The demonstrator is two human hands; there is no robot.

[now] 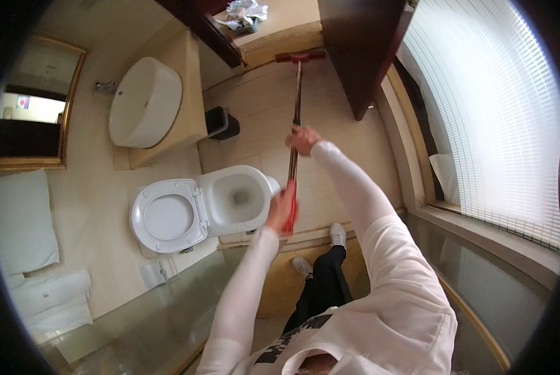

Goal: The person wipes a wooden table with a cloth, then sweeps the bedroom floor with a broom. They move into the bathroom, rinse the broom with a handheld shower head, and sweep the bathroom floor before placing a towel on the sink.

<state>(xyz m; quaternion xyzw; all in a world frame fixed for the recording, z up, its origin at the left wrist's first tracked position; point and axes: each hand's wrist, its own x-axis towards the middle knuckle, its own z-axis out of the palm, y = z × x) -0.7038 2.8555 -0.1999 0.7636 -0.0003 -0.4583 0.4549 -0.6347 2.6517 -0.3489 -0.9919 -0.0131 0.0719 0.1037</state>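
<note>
Both my hands hold a long-handled floor squeegee (298, 93) with a red head, which lies against the tiled floor (270, 89) by the doorway's raised sill. My left hand (282, 208) is closed round the red grip at the near end of the pole. Farther up, my right hand (304, 139) grips the pole near its middle. Left of my left hand stands a white toilet (237, 194) with its seat and lid (169, 215) raised. Both hands are slightly blurred.
A white basin (146, 103) sits on a counter at the left, with a black waste bin (223, 123) beside it. A dark door (359, 47) stands open at the upper right. My white shoes are at a low ledge (308, 241). Glass panels (176, 309) flank me.
</note>
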